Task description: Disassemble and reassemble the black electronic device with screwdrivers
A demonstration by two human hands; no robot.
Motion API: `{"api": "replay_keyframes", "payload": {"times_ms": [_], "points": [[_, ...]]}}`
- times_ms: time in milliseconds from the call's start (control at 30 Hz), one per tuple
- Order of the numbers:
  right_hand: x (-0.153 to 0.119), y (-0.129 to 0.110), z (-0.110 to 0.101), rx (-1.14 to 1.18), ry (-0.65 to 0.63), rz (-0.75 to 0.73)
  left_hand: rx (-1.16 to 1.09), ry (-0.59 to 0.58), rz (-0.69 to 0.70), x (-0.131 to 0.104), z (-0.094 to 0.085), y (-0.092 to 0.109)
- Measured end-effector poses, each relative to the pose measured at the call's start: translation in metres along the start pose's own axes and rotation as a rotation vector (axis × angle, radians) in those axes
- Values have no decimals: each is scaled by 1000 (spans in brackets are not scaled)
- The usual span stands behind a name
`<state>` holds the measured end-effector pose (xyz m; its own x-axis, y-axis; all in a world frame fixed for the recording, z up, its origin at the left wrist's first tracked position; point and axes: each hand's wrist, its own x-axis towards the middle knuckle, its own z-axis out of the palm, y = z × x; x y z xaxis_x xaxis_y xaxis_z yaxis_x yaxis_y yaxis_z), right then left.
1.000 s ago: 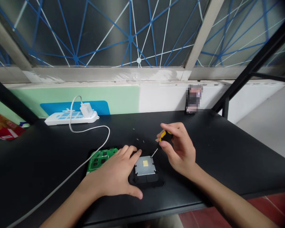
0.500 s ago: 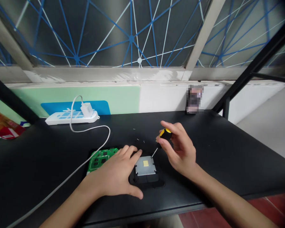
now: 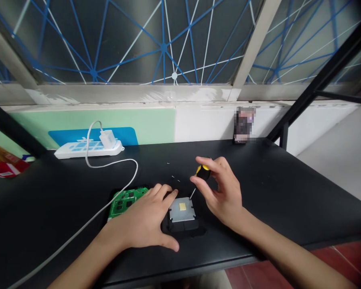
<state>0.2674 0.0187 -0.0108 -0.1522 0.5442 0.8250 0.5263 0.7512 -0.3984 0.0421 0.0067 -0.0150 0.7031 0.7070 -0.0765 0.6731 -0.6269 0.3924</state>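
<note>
A person at a black table (image 3: 276,188) grips a screwdriver (image 3: 203,172) in the right hand (image 3: 225,192), its tip at a corner of the metal plate (image 3: 180,215), which lies between the hands on a black case (image 3: 197,232). The left hand (image 3: 144,222), spread with thumb out, lies beside the plate, partly hiding a green circuit board (image 3: 128,199). Beyond it, farther left, sits a white power strip (image 3: 74,151).

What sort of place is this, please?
Probably a place for electronics repair or assembly, at a black desk beside a window. A green circuit board lies on the desk, and the right hand holds a yellow-and-black screwdriver at a metal plate.
</note>
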Motion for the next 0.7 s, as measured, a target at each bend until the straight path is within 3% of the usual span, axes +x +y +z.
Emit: {"api": "replay_keyframes", "payload": {"times_ms": [333, 533, 700], "points": [[-2, 4, 4, 10, 20, -28, -4, 4, 2, 0, 1, 0], [-6, 17, 4, 82, 31, 60, 3, -38, -40, -1, -1, 0], [-6, 17, 4, 101, 31, 38, -7, -32, -33, 0, -1, 1]]}}
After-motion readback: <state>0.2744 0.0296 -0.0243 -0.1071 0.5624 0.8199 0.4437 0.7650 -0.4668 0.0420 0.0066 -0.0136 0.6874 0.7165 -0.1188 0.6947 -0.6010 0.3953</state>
